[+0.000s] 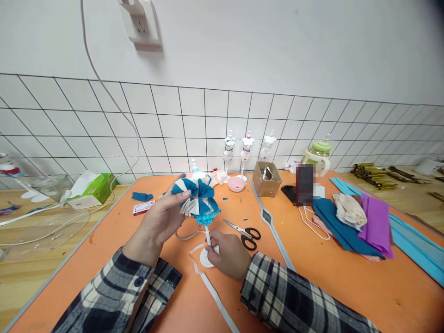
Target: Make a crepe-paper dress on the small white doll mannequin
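Between my hands stands a miniature dress form, its upper part wrapped in blue and white pleated fabric with a light-blue ruffle below. My left hand is closed on the fabric from the left side, thumb laid on its front and the other fingers partly hidden behind. Lower down, my right hand pinches the white stand pole, just over the round white base. Black-handled scissors lie slightly open beside my right hand. A white ribbon trails from the base toward me.
Three small dress forms stand at the wall near a pink bowl and a cardboard box. Folded fabrics lie right, beside a phone. A zipper crosses the orange mat. A tissue pack sits left.
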### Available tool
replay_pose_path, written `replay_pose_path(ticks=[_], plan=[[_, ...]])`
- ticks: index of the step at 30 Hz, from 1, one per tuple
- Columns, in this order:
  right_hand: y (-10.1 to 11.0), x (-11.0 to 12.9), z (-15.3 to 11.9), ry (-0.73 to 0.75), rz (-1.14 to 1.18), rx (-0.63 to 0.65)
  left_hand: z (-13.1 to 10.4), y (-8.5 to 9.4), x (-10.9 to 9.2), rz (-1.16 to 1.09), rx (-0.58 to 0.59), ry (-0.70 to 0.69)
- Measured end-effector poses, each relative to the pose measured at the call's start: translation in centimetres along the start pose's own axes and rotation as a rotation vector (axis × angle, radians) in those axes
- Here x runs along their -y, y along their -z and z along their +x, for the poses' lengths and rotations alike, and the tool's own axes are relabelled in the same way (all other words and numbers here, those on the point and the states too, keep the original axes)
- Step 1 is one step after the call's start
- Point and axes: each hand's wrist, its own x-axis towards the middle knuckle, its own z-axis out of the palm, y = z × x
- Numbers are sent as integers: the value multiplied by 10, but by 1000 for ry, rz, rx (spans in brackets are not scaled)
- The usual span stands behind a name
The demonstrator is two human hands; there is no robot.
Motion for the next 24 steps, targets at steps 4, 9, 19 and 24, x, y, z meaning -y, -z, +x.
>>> replay_pose_path(ticks=[4, 9, 19, 24], plan=[[-1, -2, 1, -12, 39, -25, -1, -1, 2, 145, -65, -17], [1, -1, 2, -60, 118, 12, 5, 2, 10, 413, -33, -56], [0, -1, 3, -71, 172, 10, 6, 2, 8, 413, -17, -64], [4, 1, 3, -68, 98, 29, 7, 3, 5, 406, -142, -125]])
